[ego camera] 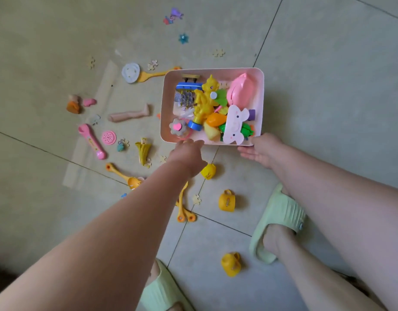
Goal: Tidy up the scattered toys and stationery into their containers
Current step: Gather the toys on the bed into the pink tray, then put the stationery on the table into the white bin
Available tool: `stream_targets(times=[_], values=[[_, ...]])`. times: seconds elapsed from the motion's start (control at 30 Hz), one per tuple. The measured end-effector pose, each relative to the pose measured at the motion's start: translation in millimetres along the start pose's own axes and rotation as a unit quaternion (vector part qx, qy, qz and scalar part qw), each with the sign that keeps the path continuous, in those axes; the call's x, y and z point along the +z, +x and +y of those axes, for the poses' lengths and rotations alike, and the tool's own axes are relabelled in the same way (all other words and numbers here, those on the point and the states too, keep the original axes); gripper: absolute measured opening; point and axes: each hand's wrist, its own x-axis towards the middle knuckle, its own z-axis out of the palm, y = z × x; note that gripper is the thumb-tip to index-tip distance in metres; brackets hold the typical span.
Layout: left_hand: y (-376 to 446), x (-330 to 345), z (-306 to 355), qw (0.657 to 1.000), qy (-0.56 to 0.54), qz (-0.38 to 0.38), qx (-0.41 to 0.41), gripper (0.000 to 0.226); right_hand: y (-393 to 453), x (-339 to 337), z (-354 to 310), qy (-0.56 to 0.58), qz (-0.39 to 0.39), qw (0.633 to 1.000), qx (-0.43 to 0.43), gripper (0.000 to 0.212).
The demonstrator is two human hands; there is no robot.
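Note:
A pink box (260, 97) is packed with toys, among them a yellow pony (204, 99), a pink rounded toy (243, 90) and a white bunny cutout (235, 124). My right hand (260, 151) grips the box's near right corner, thumb on the rim and fingers underneath. My left hand (186, 153) is at the near left edge, its fingers curled against the rim. Loose toys lie around on the floor: a pink toy phone (92, 141), a yellow umbrella (143, 150), a doll leg (129, 114), three yellow cups (226, 200) and yellow spoons (121, 175).
The floor is pale tile (328, 63) with dark grout lines. My feet in green slippers (281, 221) stand close below the box. A white plate (130, 72), a yellow ladle (157, 74), a pink disc (108, 137) and puzzle pieces (218, 52) lie to the left and beyond.

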Motion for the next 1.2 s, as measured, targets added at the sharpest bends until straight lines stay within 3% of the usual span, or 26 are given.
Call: stream_targets(times=[0.17, 0.27, 0.43, 0.53, 0.6, 0.87, 1.03, 1.2], values=[[4, -6, -6, 0.999, 0.019, -0.017, -0.048, 0.069, 0, 10, -11, -0.01, -0.039, 0.999, 0.029, 0.039], [-6, -23, 8, 0.998, 0.029, -0.022, -0.049, 0.071, -15, 0, -17, -0.04, -0.067, 0.997, 0.004, 0.038], [-34, -67, 52, 0.995, 0.088, -0.032, -0.015, 0.073, -64, -29, -31, -0.085, -0.118, 0.989, -0.04, 0.054], [-54, -96, 85, 0.992, 0.122, -0.04, 0.003, 0.078, -93, -52, -44, -0.063, -0.096, 0.992, -0.06, 0.074], [-68, -119, 114, 0.991, 0.126, -0.042, 0.016, 0.078, -115, -74, -56, -0.053, -0.086, 0.992, -0.081, 0.075], [-107, -197, 308, 0.967, 0.23, 0.0, 0.109, 0.069, -195, -249, -105, 0.027, 0.011, 0.985, -0.172, 0.07], [-133, -195, 451, 0.938, 0.284, 0.015, 0.198, 0.066, -229, -376, -105, 0.07, 0.1, 0.973, -0.198, 0.069], [-166, -156, 603, 0.891, 0.351, 0.02, 0.289, 0.064, -256, -507, -82, 0.119, 0.189, 0.96, -0.17, 0.062]])
